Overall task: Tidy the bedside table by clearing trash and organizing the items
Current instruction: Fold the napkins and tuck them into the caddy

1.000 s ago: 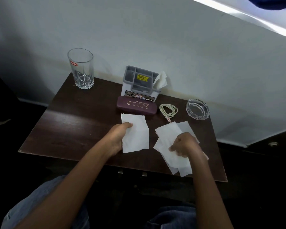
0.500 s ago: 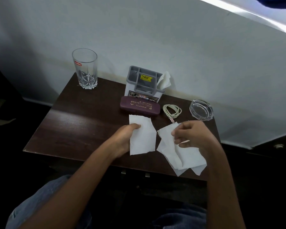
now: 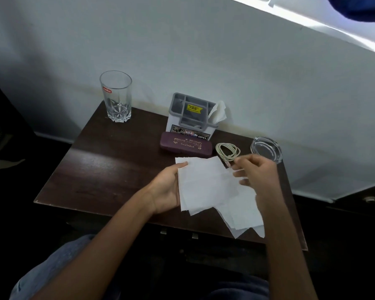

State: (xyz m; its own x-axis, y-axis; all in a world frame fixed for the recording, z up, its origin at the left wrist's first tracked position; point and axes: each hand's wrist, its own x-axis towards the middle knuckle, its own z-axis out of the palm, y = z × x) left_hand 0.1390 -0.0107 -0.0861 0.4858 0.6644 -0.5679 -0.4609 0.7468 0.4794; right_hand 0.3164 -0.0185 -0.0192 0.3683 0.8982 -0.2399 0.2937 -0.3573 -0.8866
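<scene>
From my station, the loose white tissue sheets (image 3: 210, 187) are the thing in play. They sit gathered between the two hands over the front-right part of the dark brown wooden table (image 3: 108, 169), with the lowest corners hanging past its front edge. The left hand (image 3: 168, 189) holds the stack's left edge, thumb on top and fingers underneath, which I read as a steadying hold so the sheets line up. The right hand (image 3: 258, 176) is curled over the stack's right side with its fingertips on the paper. I take it to be pinching the sheets so they overlap the one the left hand carries, though the knuckles hide the exact contact. A tall clear drinking glass (image 3: 116, 96) stands at the back-left corner against the wall. Near the middle of the back edge is a grey-and-white plastic organiser (image 3: 191, 118) with a crumpled white tissue (image 3: 218, 112) poking from its right compartment. A maroon hard spectacle case (image 3: 185, 145) lies just in front of the organiser, a coiled cream cable (image 3: 227, 151) lies beside the case, and a clear glass ashtray (image 3: 266, 149) sits by the right edge. I judge the paper is being collected as trash in one bundle, so a single trip clears it. Thin sheets slip apart easily, so the grip wants to tighten before lifting away.
</scene>
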